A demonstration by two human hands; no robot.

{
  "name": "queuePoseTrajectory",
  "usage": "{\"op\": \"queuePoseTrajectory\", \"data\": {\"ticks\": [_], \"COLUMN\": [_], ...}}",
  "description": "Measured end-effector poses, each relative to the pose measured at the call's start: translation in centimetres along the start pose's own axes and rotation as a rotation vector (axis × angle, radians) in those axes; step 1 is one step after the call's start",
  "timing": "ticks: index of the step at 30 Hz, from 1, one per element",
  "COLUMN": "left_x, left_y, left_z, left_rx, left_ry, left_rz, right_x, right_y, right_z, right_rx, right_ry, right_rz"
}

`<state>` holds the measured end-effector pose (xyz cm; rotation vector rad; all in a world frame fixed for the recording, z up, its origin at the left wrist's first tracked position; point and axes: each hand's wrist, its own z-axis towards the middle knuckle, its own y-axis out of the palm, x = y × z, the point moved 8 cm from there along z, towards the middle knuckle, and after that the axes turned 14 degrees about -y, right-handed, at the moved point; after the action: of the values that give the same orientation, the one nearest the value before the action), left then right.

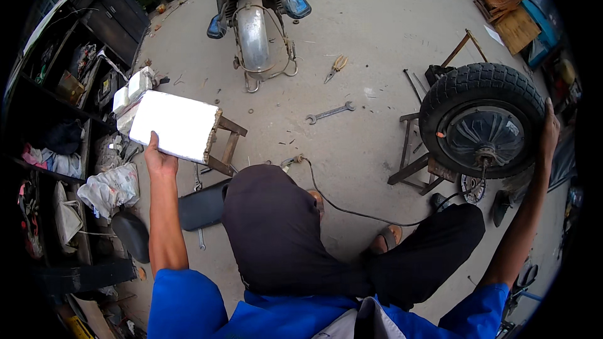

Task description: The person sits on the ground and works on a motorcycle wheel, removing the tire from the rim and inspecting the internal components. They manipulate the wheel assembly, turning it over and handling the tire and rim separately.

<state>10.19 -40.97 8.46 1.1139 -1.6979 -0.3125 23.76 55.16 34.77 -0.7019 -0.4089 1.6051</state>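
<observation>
My left hand [162,158] grips the near edge of a white-topped wooden stool [174,124]; its thumb lies on top and the other fingers are hidden below. On the right, a hub-motor wheel [483,127] with a black knobbly tyre rests on a low stand [411,172]. My right hand [550,130] holds the tyre's outer side, its fingers pointing up along the tread. From the wheel's axle a black cable [358,215] runs across the floor to a connector [294,161] near my knee.
Ahead stands a red scooter [251,31], its rear fender facing me. Pliers [336,68] and an open-ended spanner [330,113] lie on the concrete. A black padded seat [202,206] lies by my left knee. Cluttered dark shelves [86,150] line the left side.
</observation>
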Motion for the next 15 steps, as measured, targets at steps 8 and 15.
{"op": "queuePoseTrajectory", "data": {"ticks": [8, 15], "left_x": [-1.4, -7.7], "left_y": [-0.2, 4.9], "left_z": [0.6, 0.1], "left_rx": [0.003, -0.162], "left_ry": [-0.068, -0.172], "left_rz": [0.044, 0.159], "right_x": [-2.5, -5.8], "right_y": [0.2, 0.3], "right_z": [0.2, 0.0], "right_rx": [-0.005, 0.051], "right_ry": [0.126, 0.131], "right_rz": [0.196, 0.244]}}
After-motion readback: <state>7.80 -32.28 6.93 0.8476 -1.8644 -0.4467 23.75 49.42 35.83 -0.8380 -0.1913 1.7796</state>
